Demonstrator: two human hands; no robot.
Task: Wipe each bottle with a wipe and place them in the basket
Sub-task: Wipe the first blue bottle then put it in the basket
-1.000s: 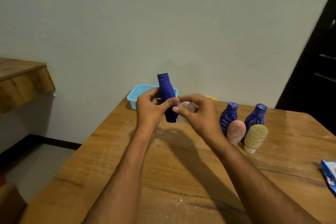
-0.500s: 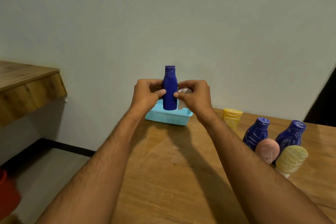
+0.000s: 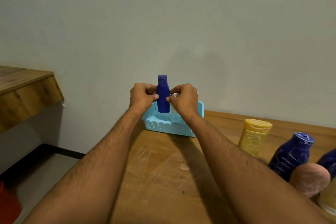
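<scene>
No text, label, brand or number can be read on anything in view.

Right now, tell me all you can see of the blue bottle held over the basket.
The blue bottle is plain dark blue, apparently plastic, with a matching cap on top. It stands upright, its base just inside the light blue basket. The left hand and right hand pinch its sides; the right also holds a white wipe.

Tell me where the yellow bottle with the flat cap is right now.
In the head view the yellow bottle stands on the wooden table, right of the light blue basket and behind the streaked dark blue bottle.
</scene>
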